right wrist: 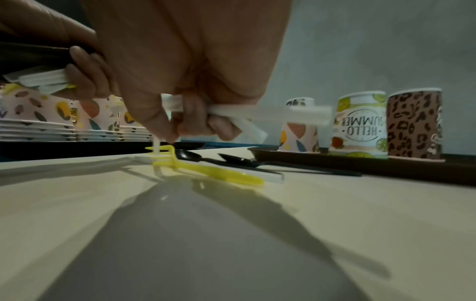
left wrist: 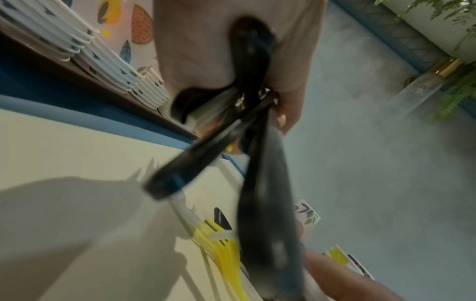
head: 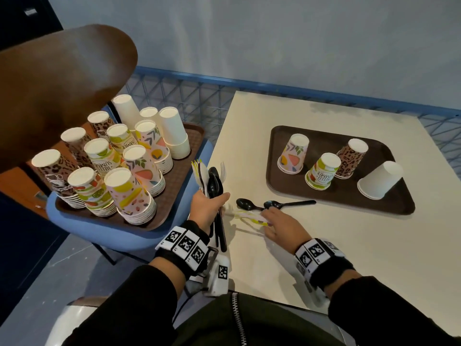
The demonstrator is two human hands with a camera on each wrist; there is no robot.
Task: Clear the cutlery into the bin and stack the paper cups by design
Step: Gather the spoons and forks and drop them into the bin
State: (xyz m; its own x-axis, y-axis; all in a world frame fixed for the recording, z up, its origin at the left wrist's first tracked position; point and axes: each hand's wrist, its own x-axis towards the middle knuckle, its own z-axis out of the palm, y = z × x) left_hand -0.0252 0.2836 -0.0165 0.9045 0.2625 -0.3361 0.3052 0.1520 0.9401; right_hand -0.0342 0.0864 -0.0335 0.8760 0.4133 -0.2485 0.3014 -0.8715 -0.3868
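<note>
My left hand [head: 209,206] grips an upright bundle of cutlery [head: 212,181] at the table's left edge: black spoons with white and yellow forks. The left wrist view shows the black handles [left wrist: 252,85] crossing in that fist. My right hand [head: 282,223] is low over the table, its fingers curled round white forks [right wrist: 270,115]. Under it a yellow fork [right wrist: 213,170] lies flat on the table. Two black spoons [head: 245,204] [head: 289,203] lie just beyond it. Four upturned cups stand on the table's brown tray [head: 336,196]: fruit [head: 293,153], Hello Summer [head: 323,171], leopard [head: 350,158], white [head: 380,179].
A second brown tray [head: 179,176] on a blue chair [head: 99,221] to the left holds several stacks of upturned cups in the same designs. A large brown blurred shape [head: 62,83] fills the upper left. A blue mesh fence [head: 187,96] runs behind the cream table [head: 349,258].
</note>
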